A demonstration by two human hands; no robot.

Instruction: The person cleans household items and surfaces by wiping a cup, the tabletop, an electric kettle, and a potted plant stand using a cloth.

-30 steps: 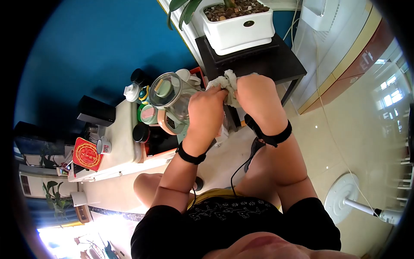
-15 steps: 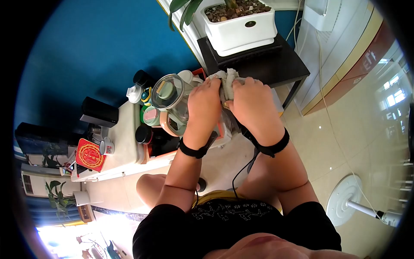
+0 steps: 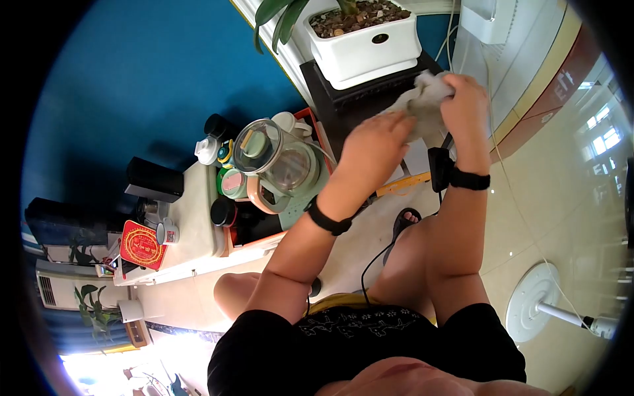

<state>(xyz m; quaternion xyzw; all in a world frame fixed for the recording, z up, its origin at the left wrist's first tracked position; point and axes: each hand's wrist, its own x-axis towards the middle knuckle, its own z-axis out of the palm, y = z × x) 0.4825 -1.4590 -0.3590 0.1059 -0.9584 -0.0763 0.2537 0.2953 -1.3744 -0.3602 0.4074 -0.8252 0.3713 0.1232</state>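
Observation:
A greyish-white cloth (image 3: 428,99) is stretched between my hands over the right part of a black side table (image 3: 330,119). My right hand (image 3: 466,109) grips its right end, fingers curled into the fabric. At the cloth's lower left edge, my left hand (image 3: 376,152) has its fingers closed on it. Just behind the cloth stands a white rectangular planter (image 3: 366,56) filled with bark chips. Left of my left hand is a glass kettle (image 3: 290,168) with a pinkish handle.
Around the kettle, a red-edged tray (image 3: 309,119) holds cups and jars. Farther left on the cabinet are a black speaker (image 3: 153,179), a white mug (image 3: 167,232) and a red tin (image 3: 142,244). A white fan base (image 3: 532,302) stands on the floor at right, with a cable nearby.
Both hands have moved right with the cloth, away from the kettle, and are farther apart. The cloth, bunched between them before, is now spread out. More of the kettle shows.

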